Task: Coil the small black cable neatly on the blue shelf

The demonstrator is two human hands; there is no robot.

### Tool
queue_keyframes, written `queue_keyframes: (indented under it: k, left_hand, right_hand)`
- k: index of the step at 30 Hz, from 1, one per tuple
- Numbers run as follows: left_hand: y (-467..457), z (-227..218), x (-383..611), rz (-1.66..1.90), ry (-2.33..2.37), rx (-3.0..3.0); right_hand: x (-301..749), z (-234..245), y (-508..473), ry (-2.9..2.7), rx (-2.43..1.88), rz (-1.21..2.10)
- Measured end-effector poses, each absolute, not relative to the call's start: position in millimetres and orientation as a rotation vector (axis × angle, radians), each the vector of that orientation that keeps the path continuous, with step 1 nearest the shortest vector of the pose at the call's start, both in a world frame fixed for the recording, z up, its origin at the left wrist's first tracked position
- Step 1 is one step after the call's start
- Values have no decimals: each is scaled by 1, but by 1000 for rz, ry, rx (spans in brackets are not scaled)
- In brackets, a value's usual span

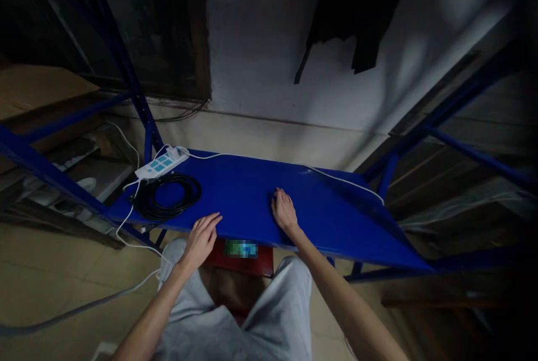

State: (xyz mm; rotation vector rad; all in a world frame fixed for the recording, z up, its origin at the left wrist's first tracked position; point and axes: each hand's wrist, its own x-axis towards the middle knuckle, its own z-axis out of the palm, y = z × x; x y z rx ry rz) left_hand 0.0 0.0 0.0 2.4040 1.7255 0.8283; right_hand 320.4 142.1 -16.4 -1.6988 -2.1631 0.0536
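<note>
1. While both hands are at the blue bench (247, 187), neither visibly carries anything; I judge the step in hand to be a pause or a placing of the hands.
2. Left hand (204, 235): at the near edge of the bench, fingers extended and close together, with nothing seen in them.
3. Right hand (284, 211): on or just over the bench top; fingers bent, undersides hidden. Whether they close on anything small, I cannot tell.
4. Black cable (147, 201): coiled on the left part of the bench, near the left hand but apart from it.
5. White power strip (162, 163): behind the coil, a plug seated at its far end.
6. Next move, in my judgement: any pick-up of the coil calls for the left fingers to spread and reach leftward, clear of the white lead (143, 246) that hangs beside it.
</note>
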Motion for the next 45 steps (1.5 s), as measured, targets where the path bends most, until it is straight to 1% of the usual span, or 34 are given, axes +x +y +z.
queue_keyframes:
  k: [6,8,12,15,22,26,29,33,38,45]
  left_hand:
    - [14,34,-51,884,2212,2362]
    - [19,40,-68,819,2301,2394]
    - [27,44,-88,665,2269,2506]
    - [30,48,-95,620,2175,2578]
    - [41,67,-110,747,2224,2417]
    - [44,72,-115,596,2226,2400]
    - [46,75,-115,533,2253,2391]
    - [55,85,-113,671,2344,2361]
    - [78,108,-111,901,2331,2406]
    - [112,156,-80,1420,2256,2382]
  right_hand:
    - [325,-16,138,-2111,-1588,68]
    - [326,-15,137,-2093,-1546,72]
    - [328,-11,136,-2094,-1588,116]
    - [328,-10,136,-2116,-1609,144]
    - [329,-18,139,-2048,-1551,139]
    - [331,-21,141,-2045,-1524,170]
    - [335,-21,144,-1960,-1487,270]
    - [340,-22,148,-1811,-1478,426]
    - [339,-21,150,-1744,-1480,477]
    - [341,-23,152,-1745,-1486,480]
